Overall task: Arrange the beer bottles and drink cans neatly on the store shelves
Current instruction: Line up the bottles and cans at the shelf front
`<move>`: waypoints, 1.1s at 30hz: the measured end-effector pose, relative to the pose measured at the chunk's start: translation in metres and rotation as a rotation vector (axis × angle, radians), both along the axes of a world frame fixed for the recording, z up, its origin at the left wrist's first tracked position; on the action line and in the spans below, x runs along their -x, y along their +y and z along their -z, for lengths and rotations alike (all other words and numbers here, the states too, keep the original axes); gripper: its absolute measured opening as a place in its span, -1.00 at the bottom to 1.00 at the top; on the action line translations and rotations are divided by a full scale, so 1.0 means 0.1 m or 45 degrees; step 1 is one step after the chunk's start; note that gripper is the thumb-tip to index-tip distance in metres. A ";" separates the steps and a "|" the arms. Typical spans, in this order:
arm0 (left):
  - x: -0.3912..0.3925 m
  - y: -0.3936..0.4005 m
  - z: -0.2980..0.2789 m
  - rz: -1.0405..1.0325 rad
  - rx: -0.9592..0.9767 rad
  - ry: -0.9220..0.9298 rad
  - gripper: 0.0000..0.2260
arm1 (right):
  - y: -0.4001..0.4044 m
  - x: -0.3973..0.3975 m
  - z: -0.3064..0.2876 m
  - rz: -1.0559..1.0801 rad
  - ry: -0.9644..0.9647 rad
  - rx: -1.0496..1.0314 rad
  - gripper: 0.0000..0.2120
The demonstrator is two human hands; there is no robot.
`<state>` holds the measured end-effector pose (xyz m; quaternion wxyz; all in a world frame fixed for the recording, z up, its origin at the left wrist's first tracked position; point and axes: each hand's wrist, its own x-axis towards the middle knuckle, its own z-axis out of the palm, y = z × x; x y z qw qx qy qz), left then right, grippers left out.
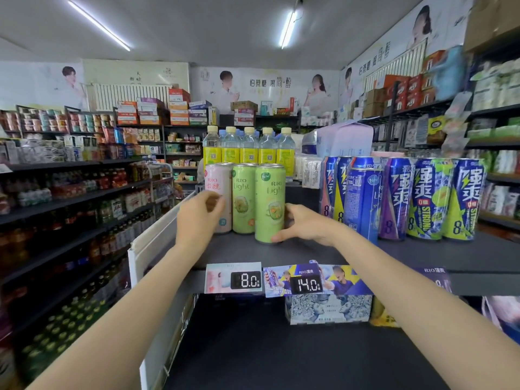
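The front green can (pixel 269 204) stands upright on the top shelf (pixel 422 257), slightly ahead of its row. It is gripped low by the right hand (pixel 304 225), fingers curled round its right side. The left hand (pixel 198 218), loosely curled, is held beside the pink can (pixel 219 197); contact cannot be told.

grey ceiling (pixel 197 32) with two lit tube lights (pixel 287 29); poster banners (pixel 264 85) along upper walls; white radiator (pixel 129 95) at back; dark shelving (pixel 84 192) left, stacked cartons (pixel 399 91) top right
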<state>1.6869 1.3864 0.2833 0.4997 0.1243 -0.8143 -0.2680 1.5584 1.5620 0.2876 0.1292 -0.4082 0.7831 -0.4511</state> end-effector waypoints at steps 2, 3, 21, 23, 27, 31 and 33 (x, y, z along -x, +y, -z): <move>0.03 -0.08 0.02 -0.062 -0.117 -0.091 -0.63 | 0.06 0.05 -0.02 0.069 0.016 -0.008 -0.39; 0.07 -0.11 0.04 -0.068 -0.151 -0.224 -0.50 | 0.07 0.08 -0.02 0.114 0.037 -0.013 -0.37; 0.29 -0.24 0.13 -0.034 -0.236 -0.539 -0.35 | -0.24 0.07 0.00 0.471 0.311 -0.099 -0.30; 0.31 -0.24 0.14 -0.042 -0.235 -0.547 -0.35 | -0.28 0.07 -0.01 0.494 0.300 -0.109 -0.32; 0.28 -0.22 0.12 -0.032 -0.244 -0.535 -0.38 | -0.27 0.05 0.03 0.502 0.309 -0.132 -0.37; 0.21 -0.20 0.09 -0.040 -0.301 -0.364 -0.50 | -0.15 -0.03 -0.04 0.497 0.357 -0.170 -0.42; 0.15 -0.17 0.07 -0.037 -0.288 -0.231 -0.60 | -0.03 -0.14 -0.11 0.522 0.447 -0.125 -0.45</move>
